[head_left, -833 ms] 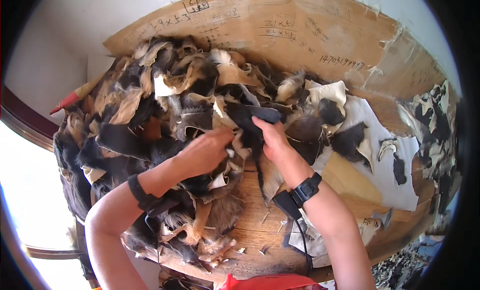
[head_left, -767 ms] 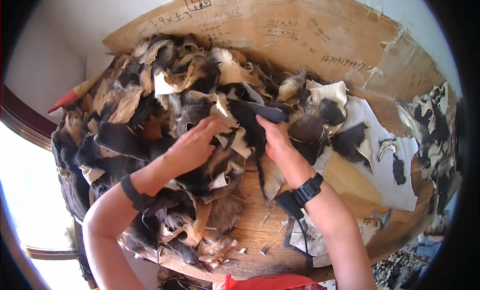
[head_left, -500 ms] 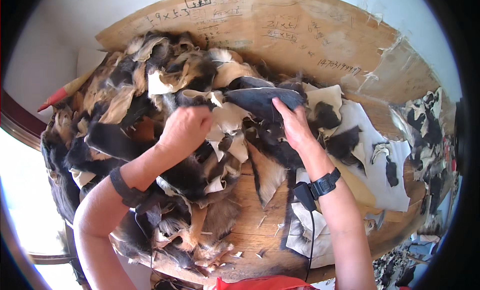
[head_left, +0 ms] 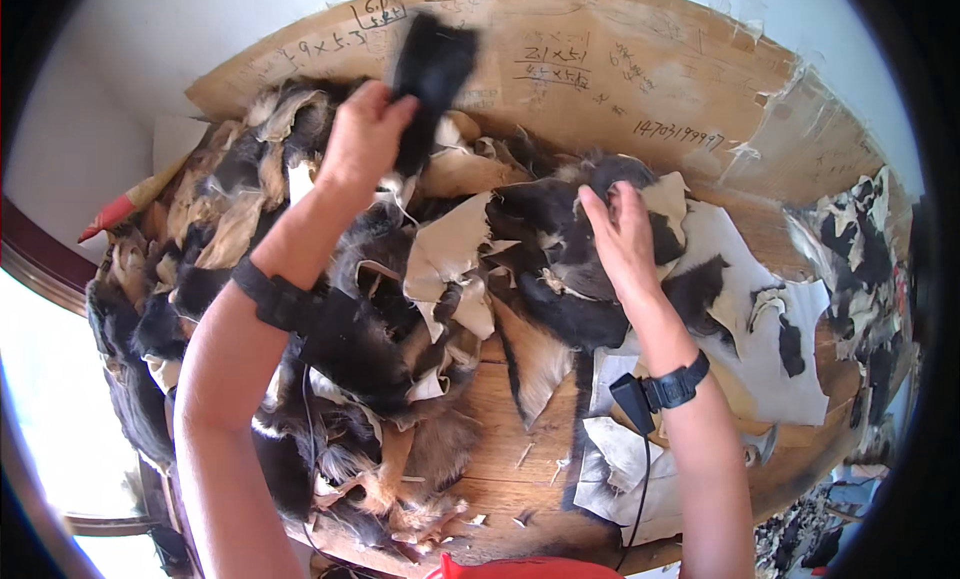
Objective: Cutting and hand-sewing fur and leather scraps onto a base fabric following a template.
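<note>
A large heap of dark and tan fur scraps (head_left: pixel 400 309) covers a wooden table (head_left: pixel 640 89). My left hand (head_left: pixel 362 139) is raised over the back of the heap and grips a black fur piece (head_left: pixel 432 69), which hangs blurred above the pile. My right hand (head_left: pixel 620 234) rests palm down with fingers spread on dark fur (head_left: pixel 560 269) at the heap's right side. Each wrist wears a black band with a small device.
White and black hide pieces (head_left: pixel 760 319) lie flat on the table's right. More black-and-white scraps (head_left: pixel 860 249) pile at the far right edge. Writing marks the bare wood at the back. A red-tipped object (head_left: pixel 110 217) sticks out at the left.
My left hand has lifted a black fur piece up and away toward the back of the table. My right hand has let go of it and moved right onto the pile.
</note>
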A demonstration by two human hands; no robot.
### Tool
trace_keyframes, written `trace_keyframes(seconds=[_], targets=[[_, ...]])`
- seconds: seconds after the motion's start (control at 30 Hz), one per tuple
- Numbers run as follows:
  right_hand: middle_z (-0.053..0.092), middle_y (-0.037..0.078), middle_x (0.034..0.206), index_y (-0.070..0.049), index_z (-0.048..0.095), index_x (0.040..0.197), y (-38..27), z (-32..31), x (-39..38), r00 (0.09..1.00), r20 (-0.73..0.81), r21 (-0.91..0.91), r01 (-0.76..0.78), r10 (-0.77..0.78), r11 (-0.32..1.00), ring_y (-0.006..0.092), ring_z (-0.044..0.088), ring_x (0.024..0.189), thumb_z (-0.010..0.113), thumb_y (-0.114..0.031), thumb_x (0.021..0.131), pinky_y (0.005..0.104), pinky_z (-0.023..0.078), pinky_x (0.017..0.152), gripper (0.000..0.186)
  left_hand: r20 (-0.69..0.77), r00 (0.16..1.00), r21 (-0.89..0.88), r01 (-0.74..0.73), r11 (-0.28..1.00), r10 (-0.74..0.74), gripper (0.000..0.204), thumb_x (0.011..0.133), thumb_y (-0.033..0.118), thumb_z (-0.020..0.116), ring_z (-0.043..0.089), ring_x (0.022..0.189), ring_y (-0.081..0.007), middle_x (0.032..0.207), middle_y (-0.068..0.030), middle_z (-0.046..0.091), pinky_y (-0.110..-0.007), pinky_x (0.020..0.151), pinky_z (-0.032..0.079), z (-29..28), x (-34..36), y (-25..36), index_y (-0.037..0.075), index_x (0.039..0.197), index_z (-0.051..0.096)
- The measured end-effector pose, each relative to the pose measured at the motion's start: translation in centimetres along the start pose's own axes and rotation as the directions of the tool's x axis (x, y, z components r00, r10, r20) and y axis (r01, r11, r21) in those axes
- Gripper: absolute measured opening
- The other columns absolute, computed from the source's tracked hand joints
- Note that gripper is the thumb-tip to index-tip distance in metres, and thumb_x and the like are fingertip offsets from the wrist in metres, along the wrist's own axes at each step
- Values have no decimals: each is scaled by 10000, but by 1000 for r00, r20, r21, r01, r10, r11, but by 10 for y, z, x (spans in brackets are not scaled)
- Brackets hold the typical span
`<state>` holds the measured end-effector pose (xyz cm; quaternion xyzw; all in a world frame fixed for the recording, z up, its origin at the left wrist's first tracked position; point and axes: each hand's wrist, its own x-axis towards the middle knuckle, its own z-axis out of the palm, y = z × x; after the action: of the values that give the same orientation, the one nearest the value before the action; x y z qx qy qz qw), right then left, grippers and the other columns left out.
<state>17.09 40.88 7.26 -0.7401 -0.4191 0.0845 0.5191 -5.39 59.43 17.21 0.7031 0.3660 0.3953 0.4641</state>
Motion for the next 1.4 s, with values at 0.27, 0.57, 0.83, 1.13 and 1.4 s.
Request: trace_keyframes(seconds=[0.27,0.57,0.83,1.13,1.4], targets=[[572,155,1173,-35,627,1071,5,18,-4,891,-150,-184,400,-428,898,359,532,1122,661,44,755,423,431,971,327,-140,987,-292,33,956,-77,243,918,-5,599,675,923,-197,1055,-85,667,-337,742,583,-77,3,-3,16,1160,586],[659,96,993,-60,666,912,11,43,31,953,238,-103,217,-187,971,205,589,957,738,-168,814,357,471,820,163,-146,971,-221,153,963,-188,227,957,53,559,670,933,-175,1088,-91,670,-314,763,566,-116,-15,-24,28,1182,571],[645,9,923,-99,583,970,-14,-38,37,861,503,716,-462,71,524,126,632,861,658,-170,931,299,544,787,110,-191,965,-80,165,983,-177,268,939,9,571,647,955,-178,1086,-84,661,-324,822,543,-116,-12,-74,2,1205,549],[556,112,1299,-129,374,1457,-11,-51,-52,890,438,860,-455,123,231,252,563,1198,573,161,799,403,476,1028,747,-101,973,409,-151,900,209,444,828,90,694,639,969,-205,1051,-118,658,-317,860,520,-17,-95,24,46,1257,585],[463,141,1415,-128,238,1529,-73,-83,-138,939,342,938,-338,37,-80,264,473,1299,581,39,837,413,382,1108,790,540,809,-106,338,935,-231,406,874,69,706,641,1022,-165,1119,-91,687,-317,930,494,91,-198,57,-28,1253,600]])
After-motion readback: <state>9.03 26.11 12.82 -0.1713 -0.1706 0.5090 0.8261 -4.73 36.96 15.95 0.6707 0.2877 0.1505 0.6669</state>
